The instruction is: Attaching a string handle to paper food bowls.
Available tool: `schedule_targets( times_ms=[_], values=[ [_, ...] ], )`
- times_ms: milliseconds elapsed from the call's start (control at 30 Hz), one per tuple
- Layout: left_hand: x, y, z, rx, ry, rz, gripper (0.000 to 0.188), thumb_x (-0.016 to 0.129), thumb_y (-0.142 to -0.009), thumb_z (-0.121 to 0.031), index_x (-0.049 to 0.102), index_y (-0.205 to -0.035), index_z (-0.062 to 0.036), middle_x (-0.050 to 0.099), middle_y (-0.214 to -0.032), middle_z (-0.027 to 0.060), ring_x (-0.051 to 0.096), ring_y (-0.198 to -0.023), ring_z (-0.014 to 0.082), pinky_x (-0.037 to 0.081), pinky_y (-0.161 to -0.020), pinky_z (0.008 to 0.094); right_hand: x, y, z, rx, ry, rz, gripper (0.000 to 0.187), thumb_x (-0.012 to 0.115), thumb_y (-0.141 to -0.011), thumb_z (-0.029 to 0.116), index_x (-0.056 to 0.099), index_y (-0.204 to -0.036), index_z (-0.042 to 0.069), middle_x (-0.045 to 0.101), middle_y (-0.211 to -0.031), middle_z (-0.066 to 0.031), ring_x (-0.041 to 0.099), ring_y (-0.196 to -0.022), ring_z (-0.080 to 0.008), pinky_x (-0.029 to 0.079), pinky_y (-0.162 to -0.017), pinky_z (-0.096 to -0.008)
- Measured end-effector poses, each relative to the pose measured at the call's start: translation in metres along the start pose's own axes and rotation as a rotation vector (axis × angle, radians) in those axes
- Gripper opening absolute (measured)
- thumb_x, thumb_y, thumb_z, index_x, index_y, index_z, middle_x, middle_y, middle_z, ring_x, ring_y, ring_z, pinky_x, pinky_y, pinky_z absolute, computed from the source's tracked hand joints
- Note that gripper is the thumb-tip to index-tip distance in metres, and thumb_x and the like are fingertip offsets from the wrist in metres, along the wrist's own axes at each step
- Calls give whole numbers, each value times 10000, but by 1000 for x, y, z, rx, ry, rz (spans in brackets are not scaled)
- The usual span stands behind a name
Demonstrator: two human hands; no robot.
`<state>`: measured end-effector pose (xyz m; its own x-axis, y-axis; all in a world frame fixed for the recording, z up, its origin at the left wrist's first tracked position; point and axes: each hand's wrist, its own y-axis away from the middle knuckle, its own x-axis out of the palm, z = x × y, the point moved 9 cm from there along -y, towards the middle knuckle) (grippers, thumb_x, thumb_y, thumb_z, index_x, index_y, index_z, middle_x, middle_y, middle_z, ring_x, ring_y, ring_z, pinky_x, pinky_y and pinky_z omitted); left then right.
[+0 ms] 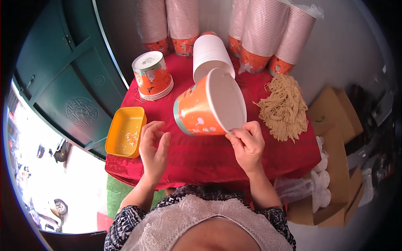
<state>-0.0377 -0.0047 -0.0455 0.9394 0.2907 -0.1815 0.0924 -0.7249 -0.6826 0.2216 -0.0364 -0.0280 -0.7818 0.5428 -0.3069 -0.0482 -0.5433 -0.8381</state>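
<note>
Lace top (188, 213) nearest | right hand (249, 146) pinches orange paper bucket (196, 111) by near rim | left hand (154, 148) apart, empty, thumb spread wide | bucket tilted above desk (192, 163), far of hands, base left, mouth right

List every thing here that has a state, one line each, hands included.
Orange paper bucket: held tilted, mouth facing right.
Right hand: pinching the bucket at its rim.
Left hand: empty, fingers loosely curled.
Yellow tub: open, small bits inside.
Left bucket stack: nested, upside down.
Middle bucket stack: nested, lying on its side.
Tall bucket stacks: nested, standing.
Tan strands: heaped loose.
Cardboard box: open.
</note>
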Motion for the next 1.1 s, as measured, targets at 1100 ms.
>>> schedule_targets(
  times_ms=[1100],
  values=[
    [-116,-236,62,228,-776,-154,127,645,-843,-100,689,-928,-16,649,-951,162,659,-857,356,525,-779,410,42,82,-68,513,-217,135,174,557,-957,56,679,-1011,-54,644,-867,-104,621,-764,-176,500,-690,-285]
  ],
)
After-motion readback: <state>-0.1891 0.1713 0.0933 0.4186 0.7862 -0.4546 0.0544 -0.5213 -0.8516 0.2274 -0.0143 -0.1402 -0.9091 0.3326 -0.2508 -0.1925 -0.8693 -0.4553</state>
